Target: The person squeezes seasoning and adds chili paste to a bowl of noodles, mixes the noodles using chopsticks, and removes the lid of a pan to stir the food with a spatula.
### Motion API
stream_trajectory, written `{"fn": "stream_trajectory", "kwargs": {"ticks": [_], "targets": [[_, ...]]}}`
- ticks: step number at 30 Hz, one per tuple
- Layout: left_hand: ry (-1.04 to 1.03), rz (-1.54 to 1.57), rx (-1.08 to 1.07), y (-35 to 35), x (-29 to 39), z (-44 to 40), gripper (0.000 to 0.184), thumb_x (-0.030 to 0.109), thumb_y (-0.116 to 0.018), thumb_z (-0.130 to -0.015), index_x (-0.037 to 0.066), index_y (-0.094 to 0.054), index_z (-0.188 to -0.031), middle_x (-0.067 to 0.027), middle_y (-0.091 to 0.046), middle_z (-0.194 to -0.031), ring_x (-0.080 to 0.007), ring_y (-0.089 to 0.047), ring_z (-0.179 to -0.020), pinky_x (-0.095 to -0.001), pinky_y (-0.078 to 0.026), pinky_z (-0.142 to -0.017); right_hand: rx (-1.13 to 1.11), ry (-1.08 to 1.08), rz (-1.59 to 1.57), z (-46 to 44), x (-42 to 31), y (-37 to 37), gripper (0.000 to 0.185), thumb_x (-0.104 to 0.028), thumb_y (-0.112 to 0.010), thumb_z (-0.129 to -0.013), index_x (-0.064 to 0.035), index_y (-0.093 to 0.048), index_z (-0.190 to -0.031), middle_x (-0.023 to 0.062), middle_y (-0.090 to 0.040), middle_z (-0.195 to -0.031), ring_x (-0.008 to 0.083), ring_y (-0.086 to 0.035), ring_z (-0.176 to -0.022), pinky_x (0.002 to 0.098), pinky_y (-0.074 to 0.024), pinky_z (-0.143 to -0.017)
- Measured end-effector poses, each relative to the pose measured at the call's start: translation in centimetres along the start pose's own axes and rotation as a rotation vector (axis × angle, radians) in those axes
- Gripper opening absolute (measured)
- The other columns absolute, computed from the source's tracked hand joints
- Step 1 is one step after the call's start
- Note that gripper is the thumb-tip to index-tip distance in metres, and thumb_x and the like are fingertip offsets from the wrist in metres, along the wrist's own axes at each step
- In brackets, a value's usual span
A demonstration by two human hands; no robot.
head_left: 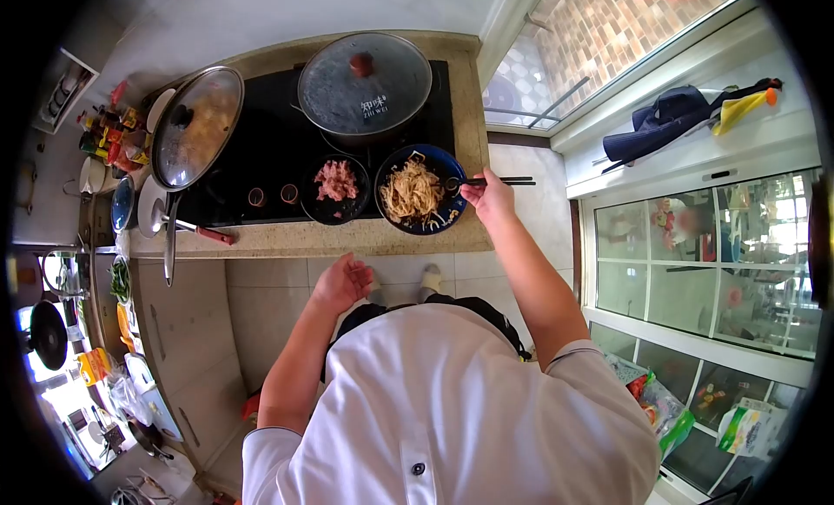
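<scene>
My right hand (489, 198) is closed on black chopsticks (519, 181) at the right rim of a dark blue plate (446, 162). On that plate lies a heap of shredded, noodle-like food (410, 192). Just left of it, a black plate (327, 211) bears pink raw meat (336, 181). My left hand (344, 282) hangs in front of the counter edge, below the meat plate, its fingers loosely curled and apart, holding nothing.
Behind the plates stands a large lidded pot (365, 84) on the black cooktop (269, 149). A lidded pan (198, 127) is at the left, beside a red-handled utensil (213, 236) and seasoning bottles (109, 136). Glass doors (686, 270) are at the right.
</scene>
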State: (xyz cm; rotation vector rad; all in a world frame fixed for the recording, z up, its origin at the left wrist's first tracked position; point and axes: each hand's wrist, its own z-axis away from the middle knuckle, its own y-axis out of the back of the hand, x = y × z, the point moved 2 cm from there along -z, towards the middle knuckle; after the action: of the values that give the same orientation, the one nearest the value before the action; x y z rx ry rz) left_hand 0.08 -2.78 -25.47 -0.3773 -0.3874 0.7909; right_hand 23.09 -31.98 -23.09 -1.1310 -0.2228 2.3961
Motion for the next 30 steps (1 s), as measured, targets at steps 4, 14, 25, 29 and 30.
{"fn": "stream_trajectory", "kwargs": {"ticks": [4,14,25,29,30], "targets": [[0.003,0.007,-0.005,0.2,0.2,0.2,0.030,0.038,-0.055,-0.095,0.009,-0.059,-0.090,-0.0106,-0.068,-0.087,-0.0258,-0.066,-0.079,-0.0375,-0.053,-0.065,-0.110,-0.038,-0.137,1.4,-3.1,-0.5,0.028,-0.026,-0.053,-0.099,-0.0011,-0.055,-0.087,0.0155,-0.062,-0.068,0.0270,-0.065,-0.056,0.0389,-0.0578,-0.056],[0.002,0.002,-0.001,-0.1,0.2,0.3,0.031,0.039,-0.056,-0.094,0.009,-0.060,-0.088,-0.0093,-0.067,-0.084,-0.0258,-0.065,-0.079,-0.0375,-0.053,-0.066,-0.276,0.360,0.494,5.2,-4.5,-1.2,0.036,-0.035,-0.055,-0.098,-0.0001,-0.056,-0.089,0.0105,-0.062,-0.069,0.0177,-0.065,-0.053,0.0285,-0.0540,-0.048],[0.009,0.008,0.012,0.0,0.2,0.4,0.031,0.039,-0.056,-0.094,0.008,-0.060,-0.088,-0.0100,-0.067,-0.085,-0.0265,-0.065,-0.079,-0.0376,-0.054,-0.066,-0.187,0.497,0.593,3.8,-1.8,-2.9,0.031,-0.026,-0.060,-0.096,0.0041,-0.065,-0.092,0.0068,-0.063,-0.066,0.0113,-0.062,-0.049,0.0234,-0.0486,-0.043],[0.006,0.024,-0.007,0.1,0.2,0.7,0.031,0.038,-0.056,-0.094,0.008,-0.060,-0.088,-0.0107,-0.067,-0.086,-0.0267,-0.065,-0.079,-0.0380,-0.054,-0.065,-0.206,0.472,0.507,3.1,-2.0,-2.7,0.031,-0.025,-0.060,-0.096,0.0059,-0.064,-0.095,0.0081,-0.064,-0.069,0.0120,-0.063,-0.052,0.0229,-0.0504,-0.045],[0.006,0.026,-0.005,0.2,0.2,0.7,0.031,0.038,-0.056,-0.094,0.008,-0.060,-0.088,-0.0107,-0.067,-0.086,-0.0267,-0.065,-0.079,-0.0380,-0.054,-0.065,-0.208,0.470,0.507,3.5,-2.4,-2.6,0.031,-0.025,-0.060,-0.096,0.0059,-0.064,-0.095,0.0081,-0.064,-0.069,0.0120,-0.063,-0.052,0.0229,-0.0504,-0.045]]}}
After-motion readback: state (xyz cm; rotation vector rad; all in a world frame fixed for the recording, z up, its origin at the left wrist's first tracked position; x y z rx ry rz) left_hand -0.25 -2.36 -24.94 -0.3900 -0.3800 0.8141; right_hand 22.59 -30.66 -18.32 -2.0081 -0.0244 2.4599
